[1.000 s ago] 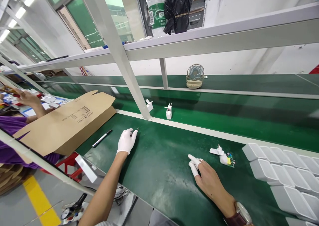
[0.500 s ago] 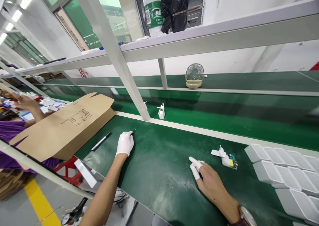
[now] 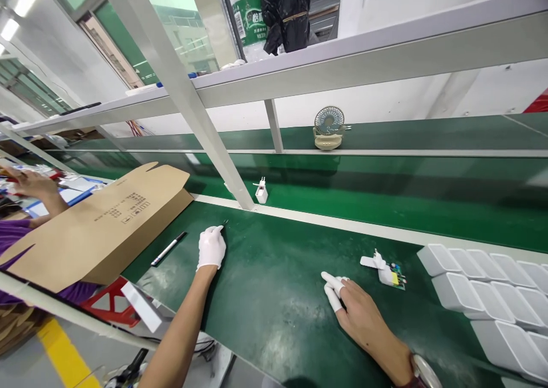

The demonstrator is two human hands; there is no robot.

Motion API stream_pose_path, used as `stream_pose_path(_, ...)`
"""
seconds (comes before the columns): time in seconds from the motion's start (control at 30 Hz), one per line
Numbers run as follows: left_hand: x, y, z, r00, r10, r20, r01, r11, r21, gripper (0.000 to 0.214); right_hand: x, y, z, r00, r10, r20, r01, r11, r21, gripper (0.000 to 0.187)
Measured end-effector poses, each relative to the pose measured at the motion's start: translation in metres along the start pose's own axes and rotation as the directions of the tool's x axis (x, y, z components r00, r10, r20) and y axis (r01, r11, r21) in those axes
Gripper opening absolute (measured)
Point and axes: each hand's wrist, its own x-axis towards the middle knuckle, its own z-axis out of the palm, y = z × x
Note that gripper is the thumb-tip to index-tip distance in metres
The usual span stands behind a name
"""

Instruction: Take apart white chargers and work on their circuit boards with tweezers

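Note:
My left hand (image 3: 211, 247), in a white glove, is closed near the belt-side edge of the green work surface (image 3: 274, 296). Past its fingertips sticks a thin, pointed dark thing (image 3: 225, 223); the rest is hidden by the hand. My right hand (image 3: 357, 308) has white covers on some fingers and a watch at the wrist. Its fingers stretch out low over the surface, holding nothing. Beyond it lies a white plug housing (image 3: 377, 261) with a circuit board (image 3: 394, 276) attached. A black and white pen (image 3: 168, 249) lies left of my left hand.
White plastic cases (image 3: 456, 291) stand in rows at the right. A small white plug unit (image 3: 261, 191) sits on the green belt (image 3: 385, 208). A slanted post (image 3: 222, 165), a cardboard box (image 3: 141, 217) and a fan (image 3: 329, 126) stand around; a co-worker's hand (image 3: 36, 185) shows left.
The white plug unit on the belt has travelled left, closer to the post. The view has shifted slightly. Both my hands stay nearly where they were.

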Motion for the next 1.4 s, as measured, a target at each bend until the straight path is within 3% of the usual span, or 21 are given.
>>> stream_pose_path(0.17, 0.008, 0.002, -0.003, 0.999, 0.031, -0.026, -0.032, 0.998, -0.053, 0.035, 0.004, -0.002, -0.004, 0.996, 0.028, 0.082, -0.031, 0.999, 0.027, 0.038)
stream_pose_path(0.4, 0.023, 0.009, -0.007, 0.987, 0.006, -0.159, -0.028, 0.990, -0.135, 0.026, 0.018, -0.005, -0.015, 0.993, 0.042, 0.112, -0.042, 0.999, 0.000, 0.038)
stream_pose_path(0.47, 0.023, 0.013, -0.015, 0.957, 0.032, -0.290, -0.084, 0.982, -0.168, 0.025, 0.021, -0.009, -0.020, 0.992, 0.031, 0.124, -0.028, 0.999, -0.030, 0.035)
stream_pose_path(0.57, 0.020, 0.025, -0.027, 0.871, 0.121, -0.477, -0.235, 0.954, -0.187, 0.039, 0.023, -0.013, -0.032, 0.989, 0.017, 0.146, -0.005, 0.997, -0.076, 0.028)
stream_pose_path(0.67, 0.014, 0.053, -0.035, 0.823, 0.182, -0.538, -0.341, 0.916, -0.211, 0.045, 0.022, -0.011, -0.053, 0.989, 0.072, 0.132, -0.051, 0.987, -0.155, 0.027)
stream_pose_path(0.77, 0.008, 0.096, -0.039, 0.825, 0.247, -0.509, -0.438, 0.848, -0.298, 0.036, 0.015, -0.006, -0.086, 0.976, 0.208, 0.057, -0.186, 0.944, -0.272, 0.031)
stream_pose_path(0.93, -0.006, 0.174, -0.048, 0.798, 0.396, -0.454, -0.587, 0.682, -0.436, 0.020, -0.015, 0.006, -0.141, 0.905, 0.410, -0.112, -0.414, 0.789, -0.454, 0.033)
stream_pose_path(1.1, -0.035, 0.235, -0.061, 0.671, 0.609, -0.423, -0.730, 0.443, -0.520, 0.021, -0.054, 0.013, -0.177, 0.833, 0.505, -0.224, -0.525, 0.597, -0.607, 0.025)
stream_pose_path(1.2, -0.053, 0.263, -0.068, 0.537, 0.741, -0.403, -0.781, 0.257, -0.569, 0.025, -0.065, 0.016, -0.191, 0.826, 0.486, -0.285, -0.539, 0.535, -0.651, 0.020)
stream_pose_path(1.3, -0.069, 0.284, -0.072, 0.406, 0.812, -0.420, -0.798, 0.091, -0.596, 0.028, -0.061, 0.018, -0.193, 0.828, 0.499, -0.256, -0.522, 0.516, -0.679, 0.017)
stream_pose_path(1.4, -0.081, 0.298, -0.075, 0.343, 0.842, -0.417, -0.778, 0.005, -0.628, 0.030, -0.049, 0.023, -0.182, 0.849, 0.494, -0.187, -0.473, 0.556, -0.683, 0.017)
